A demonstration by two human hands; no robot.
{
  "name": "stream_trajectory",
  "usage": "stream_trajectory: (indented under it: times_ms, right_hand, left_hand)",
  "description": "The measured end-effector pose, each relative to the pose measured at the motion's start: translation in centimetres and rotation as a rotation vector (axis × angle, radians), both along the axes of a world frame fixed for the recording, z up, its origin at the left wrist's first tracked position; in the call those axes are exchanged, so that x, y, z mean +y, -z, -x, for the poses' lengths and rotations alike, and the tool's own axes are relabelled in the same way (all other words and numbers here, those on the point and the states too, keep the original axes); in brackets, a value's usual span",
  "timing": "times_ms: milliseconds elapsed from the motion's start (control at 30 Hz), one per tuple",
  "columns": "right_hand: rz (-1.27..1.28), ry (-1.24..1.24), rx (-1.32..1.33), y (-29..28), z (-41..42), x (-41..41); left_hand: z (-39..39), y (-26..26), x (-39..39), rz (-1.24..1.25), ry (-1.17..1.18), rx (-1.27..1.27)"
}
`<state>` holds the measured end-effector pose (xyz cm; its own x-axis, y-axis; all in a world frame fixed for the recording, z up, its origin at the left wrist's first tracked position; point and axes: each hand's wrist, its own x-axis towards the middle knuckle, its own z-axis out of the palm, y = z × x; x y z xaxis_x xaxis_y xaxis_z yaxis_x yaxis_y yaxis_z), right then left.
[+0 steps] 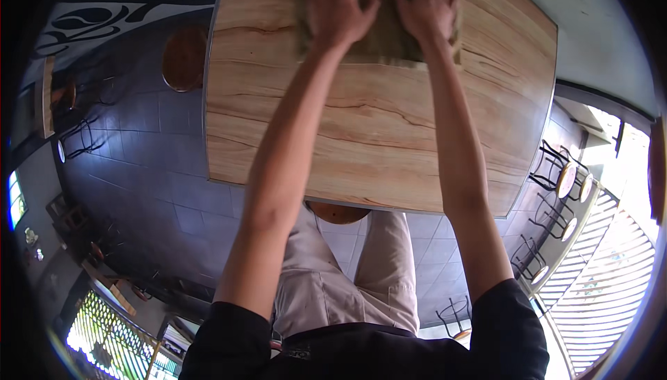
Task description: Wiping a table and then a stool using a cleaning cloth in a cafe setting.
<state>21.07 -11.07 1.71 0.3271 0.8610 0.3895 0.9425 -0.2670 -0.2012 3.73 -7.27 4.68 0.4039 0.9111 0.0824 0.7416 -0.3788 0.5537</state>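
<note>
Both my arms stretch forward over a wood-grain table (pixel 375 145). A blurred olive-brown cloth (pixel 388 31) lies spread near the table's far side, at the picture's top. My left hand (pixel 341 7) rests flat on the cloth's left part, fingers spread. Flat on its right part is my right hand (pixel 428 5), also with its fingers apart. The thumbs point towards each other with a gap between them. The cloth's far edge is cut off by the picture's rim.
A round wooden stool (pixel 185 58) stands left of the table. Another stool seat (pixel 337 213) shows under the near edge, between my legs. Several stools (pixel 566 179) line the right side. A pale wall (pixel 604 31) borders the table at the upper right.
</note>
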Motion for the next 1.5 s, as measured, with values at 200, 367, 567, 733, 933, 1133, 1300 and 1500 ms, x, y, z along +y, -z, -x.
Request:
stream_trajectory:
  times_ms: [200, 367, 567, 733, 933, 1133, 1300, 1500]
  right_hand:
    - [0.031, -0.359, 0.164, 0.3, 14.1, -2.2]
    - [0.344, -0.373, 0.425, -3.3, 16.9, -16.5]
    - [0.288, 0.146, 0.174, -2.8, 6.5, -28.3]
    - [0.13, 0.252, -0.015, 0.1, -3.3, -24.2]
    - [0.125, 0.147, -0.152, 1.2, -2.6, -5.4]
    - [0.023, -0.23, 0.16, -1.2, 11.8, 3.9]
    - [0.062, -0.439, 0.288, -0.6, 18.2, -2.9]
    - [0.352, -0.237, 0.42, -3.6, 15.7, -19.2]
  left_hand:
    - [14.0, 3.1, -4.5, -0.343, -0.183, 0.203]
    - [15.6, 1.1, -17.6, -0.053, -0.074, 0.23]
    - [4.7, -0.1, -25.3, 0.136, 0.326, 0.024]
    - [-4.8, 1.3, -19.0, -0.024, 0.389, -0.174]
    - [-3.0, 3.3, -4.5, -0.312, 0.118, -0.233]
    - [11.7, 3.6, 1.8, -0.435, -0.063, 0.083]
    - [17.9, 2.4, -6.3, -0.236, -0.181, 0.245]
    - [13.1, 1.0, -20.6, 0.006, -0.028, 0.215]
